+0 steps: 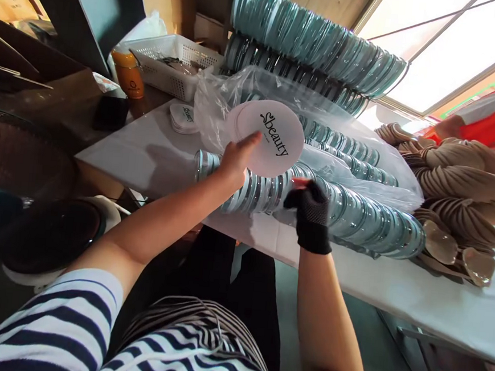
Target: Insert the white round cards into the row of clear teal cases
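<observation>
My left hand [237,157] grips a small stack of white round discs [269,137] printed with "Sbeauty", held tilted above a long row of shiny round tins [357,211] lying on edge on the white table [394,283]. My right hand [309,212], in a black fingerless mesh glove, rests with curled fingers on that row just under the discs, a red fingertip showing. Whether it holds a tin is hidden. A clear plastic bag [220,100] lies loose behind the discs.
More rows of teal-rimmed tins [319,42] are piled at the back. Beige puffs [461,191] heap at the right. A white basket [171,62], an orange bottle [128,74] and a few more printed discs [184,117] sit at the left; a person's orange sleeve [493,116] shows far right.
</observation>
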Demonstrator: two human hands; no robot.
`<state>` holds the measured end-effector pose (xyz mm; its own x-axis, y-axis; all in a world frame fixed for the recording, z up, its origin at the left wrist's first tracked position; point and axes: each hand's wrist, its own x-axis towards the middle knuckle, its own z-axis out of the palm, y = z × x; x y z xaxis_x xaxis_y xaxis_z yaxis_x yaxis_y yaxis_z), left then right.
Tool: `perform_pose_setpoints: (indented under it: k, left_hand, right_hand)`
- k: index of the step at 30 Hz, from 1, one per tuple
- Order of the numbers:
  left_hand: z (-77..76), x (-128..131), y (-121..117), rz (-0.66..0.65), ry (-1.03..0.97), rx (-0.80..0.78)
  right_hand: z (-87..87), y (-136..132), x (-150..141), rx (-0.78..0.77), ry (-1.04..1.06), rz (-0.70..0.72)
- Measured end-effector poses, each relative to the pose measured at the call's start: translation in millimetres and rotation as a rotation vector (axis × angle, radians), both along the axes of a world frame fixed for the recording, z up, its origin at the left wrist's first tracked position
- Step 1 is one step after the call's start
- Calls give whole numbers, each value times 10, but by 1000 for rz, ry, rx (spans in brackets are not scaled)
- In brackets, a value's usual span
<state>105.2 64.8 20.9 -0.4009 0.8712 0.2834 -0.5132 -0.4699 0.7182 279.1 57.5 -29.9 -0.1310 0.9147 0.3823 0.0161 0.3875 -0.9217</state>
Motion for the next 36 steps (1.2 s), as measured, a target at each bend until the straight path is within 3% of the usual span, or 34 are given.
perform_pose_setpoints:
  k: [3,6,8,11,13,15,18,21,24,28,33,36]
  left_hand:
    - [43,61,-79,61,40,-5]
    - [72,89,-179,101,26,1]
    - [86,101,-256,81,14,-18]
    - [135,67,-356,-1,48,-10]
    - [192,-37,-378,-27,81,19]
    - [248,-211,-352,-18,98,31]
    - [272,-493,-259,-19,86,9]
    - [222,-643,-182,-58,49,-8]
    - [168,-654,-159,-82,15,-12]
    - [157,-640,-167,-88,-15,-29]
    - [186,-639,-168,-83,-84,-57]
    - [192,-624,-164,-75,-103,-64]
  right_hand:
    - [244,23,-106,383,-208,-351]
    - [373,-104,-337,673,-507,-464]
    - [380,-176,-477,727,-542,-491]
    - [359,-241,-495,544,-448,-600]
    - [331,-360,-333,423,-375,-720]
    - [256,-595,-89,380,-409,-747]
    - [62,-1043,186,266,-706,-565]
    - [-65,-1292,114,101,-992,-446]
    - [-34,-1189,-237,22,-1075,-358]
    - [-9,-841,-606,115,-1006,-257]
    - [-193,-712,-603,120,-872,-352]
    - [-205,-679,-613,168,-875,-345]
